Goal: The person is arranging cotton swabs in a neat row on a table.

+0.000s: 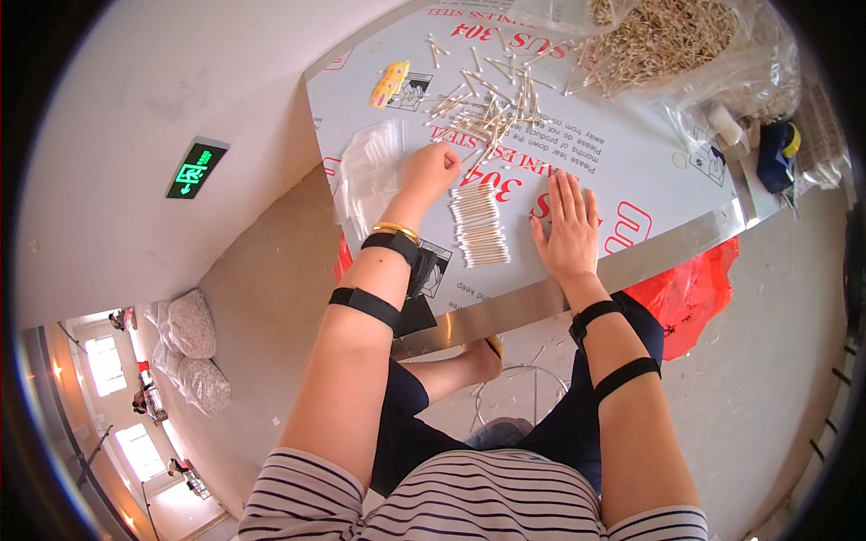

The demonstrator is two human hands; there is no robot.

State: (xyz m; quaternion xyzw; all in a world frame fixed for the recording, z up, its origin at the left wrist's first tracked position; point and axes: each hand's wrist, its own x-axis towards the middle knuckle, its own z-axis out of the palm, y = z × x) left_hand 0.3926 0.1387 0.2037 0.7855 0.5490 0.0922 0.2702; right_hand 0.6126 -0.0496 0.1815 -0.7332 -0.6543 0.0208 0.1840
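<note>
My left hand (434, 169) is closed, fingertips pressed together at the near edge of a loose heap of cotton swabs (494, 115). Whatever it may hold is too small to make out. My right hand (570, 225) lies flat on the film-covered metal table (631, 171), fingers stretched out, holding nothing. Between the two hands is a neat row of cotton swabs (481, 225), laid side by side in a column. Beside my left wrist lies a stack of clear plastic bags (368, 171).
A large clear bag of cotton swabs (672, 41) fills the far right. A small yellow packet (390, 84) lies far left. A blue and yellow tape dispenser (778, 155) stands at the right edge. A red plastic bag (690, 298) hangs below the table; white sacks (191, 347) sit on the floor.
</note>
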